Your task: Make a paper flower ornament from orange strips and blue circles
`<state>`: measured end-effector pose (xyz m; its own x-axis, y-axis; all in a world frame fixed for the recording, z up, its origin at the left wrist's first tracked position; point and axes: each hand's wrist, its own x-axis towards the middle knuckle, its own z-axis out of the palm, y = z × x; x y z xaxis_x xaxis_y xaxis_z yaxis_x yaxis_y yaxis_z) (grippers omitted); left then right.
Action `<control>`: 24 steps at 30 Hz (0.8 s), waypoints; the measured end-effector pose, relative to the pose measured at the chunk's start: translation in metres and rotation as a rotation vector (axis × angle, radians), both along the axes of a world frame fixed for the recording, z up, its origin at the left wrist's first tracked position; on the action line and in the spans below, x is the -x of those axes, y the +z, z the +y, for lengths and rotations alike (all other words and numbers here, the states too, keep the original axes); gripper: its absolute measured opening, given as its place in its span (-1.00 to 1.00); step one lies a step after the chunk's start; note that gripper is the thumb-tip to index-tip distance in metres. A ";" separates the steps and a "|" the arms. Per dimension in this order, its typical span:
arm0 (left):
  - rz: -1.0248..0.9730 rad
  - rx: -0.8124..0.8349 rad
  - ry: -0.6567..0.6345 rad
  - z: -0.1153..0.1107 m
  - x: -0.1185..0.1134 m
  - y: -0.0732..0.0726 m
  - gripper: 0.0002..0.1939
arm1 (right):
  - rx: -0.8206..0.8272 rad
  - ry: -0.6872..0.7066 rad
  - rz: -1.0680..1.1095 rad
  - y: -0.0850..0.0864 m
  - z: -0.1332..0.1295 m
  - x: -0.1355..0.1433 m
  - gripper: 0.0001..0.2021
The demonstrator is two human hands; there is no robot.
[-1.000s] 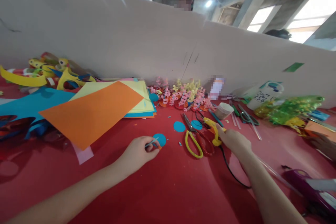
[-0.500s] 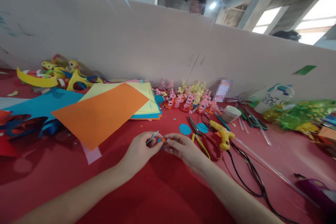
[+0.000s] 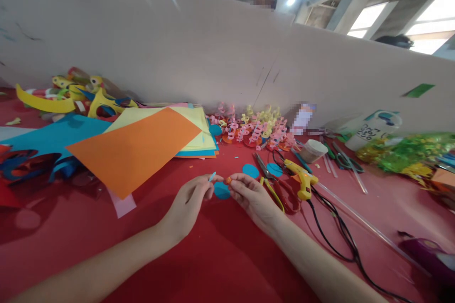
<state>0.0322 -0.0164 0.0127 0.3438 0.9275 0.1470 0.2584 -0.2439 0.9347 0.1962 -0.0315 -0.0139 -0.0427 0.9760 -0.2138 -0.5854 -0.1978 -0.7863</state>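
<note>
Freed from the glue gun (image 3: 304, 181), the right hand (image 3: 253, 200) pinches an orange scrap (image 3: 228, 180) by the blue disc (image 3: 222, 191), the left hand (image 3: 192, 201) gripping a blue strip (image 3: 212, 176).

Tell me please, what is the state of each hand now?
Left hand: partly closed, holding a thin pale-blue strip.
Right hand: fingertips closed, pinching a small orange piece.

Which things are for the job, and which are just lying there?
Seem part of the job:
small orange piece, right hand
pale blue strip, left hand
blue circle by the hands
perhaps yellow glue gun

Seem just lying about:
orange sheet
pink paper
white cup
</note>
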 end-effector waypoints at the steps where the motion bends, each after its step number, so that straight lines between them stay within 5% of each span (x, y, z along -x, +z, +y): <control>1: -0.018 0.003 0.007 -0.001 0.000 0.001 -0.62 | -0.021 -0.022 -0.022 0.002 0.000 0.000 -0.77; 14: -0.060 -0.007 -0.050 -0.011 -0.005 0.000 -0.83 | -0.324 -0.228 -0.471 0.024 -0.018 0.007 -0.87; 24: -0.199 0.051 -0.114 -0.016 -0.008 0.000 -0.89 | -0.365 -0.260 -0.594 0.031 -0.025 0.011 -0.89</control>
<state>0.0403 -0.0329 0.0123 0.4158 0.8922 0.1762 0.0412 -0.2121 0.9764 0.1853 -0.0562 0.0175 0.2211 0.9521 0.2114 -0.0331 0.2239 -0.9740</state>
